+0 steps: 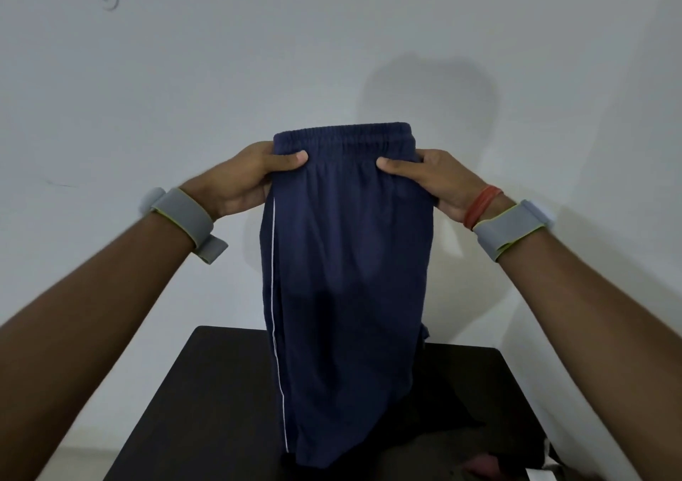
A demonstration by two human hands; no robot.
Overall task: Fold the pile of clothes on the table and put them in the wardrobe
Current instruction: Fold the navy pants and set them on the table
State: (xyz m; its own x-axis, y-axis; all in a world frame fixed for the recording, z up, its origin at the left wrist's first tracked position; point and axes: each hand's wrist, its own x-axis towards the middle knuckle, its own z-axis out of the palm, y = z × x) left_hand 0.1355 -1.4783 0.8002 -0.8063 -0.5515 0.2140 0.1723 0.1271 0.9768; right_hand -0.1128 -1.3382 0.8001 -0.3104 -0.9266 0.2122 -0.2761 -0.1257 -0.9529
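Observation:
A pair of navy blue shorts (347,281) with a thin white side stripe hangs upright in the air, elastic waistband at the top. My left hand (247,178) pinches the waistband's left edge, thumb in front. My right hand (431,178) pinches the right edge the same way. The shorts appear folded in half lengthwise. Their hem hangs down over the dark table (206,406). More dark clothing (461,418) lies on the table behind and to the right of the shorts, hard to make out.
A plain white wall (332,37) stands right behind the table. Grey bands sit on both wrists, with an orange thread on the right one. Pale floor (85,458) shows left of the table. The wardrobe is out of view.

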